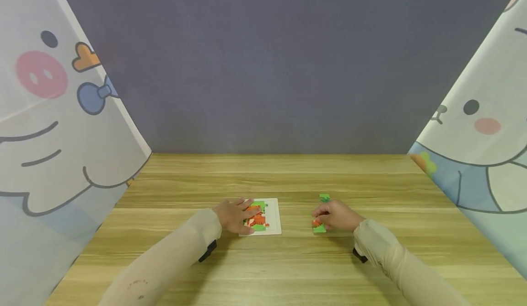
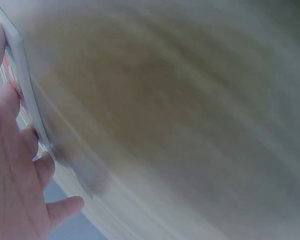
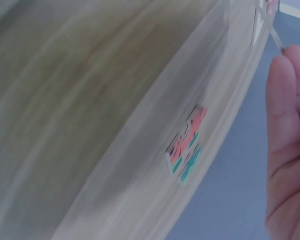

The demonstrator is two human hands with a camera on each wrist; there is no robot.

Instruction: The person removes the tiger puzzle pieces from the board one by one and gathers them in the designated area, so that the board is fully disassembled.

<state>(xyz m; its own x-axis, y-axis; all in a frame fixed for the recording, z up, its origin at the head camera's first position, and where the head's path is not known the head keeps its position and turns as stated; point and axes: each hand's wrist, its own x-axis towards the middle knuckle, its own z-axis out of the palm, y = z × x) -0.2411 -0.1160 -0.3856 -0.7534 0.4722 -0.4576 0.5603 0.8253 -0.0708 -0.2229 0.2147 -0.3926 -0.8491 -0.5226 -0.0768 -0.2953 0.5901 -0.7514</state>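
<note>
Spread wide with the left hand (image 1: 233,216), fingers straight and laid across the left part of a white tray (image 1: 273,221), gripping nothing! Under those fingers, inside the tray, an orange-and-green puzzle picture (image 1: 257,227), with a bare strip along its right side. Over now to the right hand (image 1: 338,215), nearly closed, pinching a puzzle piece (image 1: 319,227) between thumb and fingertips, well apart from the tray (almost edge-on from the right wrist, nothing but a thin sliver). Lying on the bench (image 1: 296,260) near that hand, a reddish piece (image 3: 178,149) and, close beside it, a green piece (image 3: 191,165). Behind it all, a dark grey wall (image 1: 263,68); on either side, pale cloth (image 1: 41,159) printed with cartoon animals.
</note>
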